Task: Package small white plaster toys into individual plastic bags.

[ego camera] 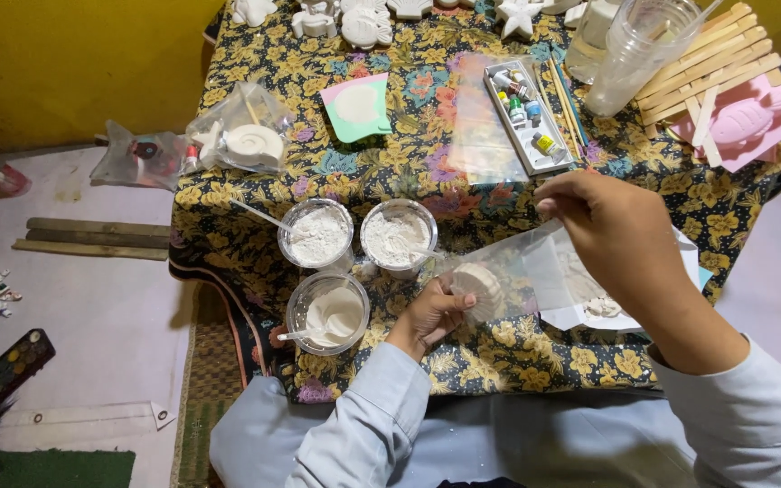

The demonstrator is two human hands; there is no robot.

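My left hand (433,314) holds a round white plaster cast (480,287) that sits inside a clear plastic bag (522,271). My right hand (612,237) pinches the bag's upper edge, above a white sheet (589,316) with white crumbs on it. Just left of my hands stand three clear cups: two with white powder (316,235) (397,237) and one with white paste and a spoon (328,314).
The low table wears a floral cloth (390,172). On it lie a paint tube tray (528,113), wooden sticks (711,63), stacked plastic cups (636,50), a pink fish mould (743,122), a green mould (357,106), a bagged shell cast (246,140) and white casts (363,23) at the far edge. A watercolour palette (2,370) rests on the floor.
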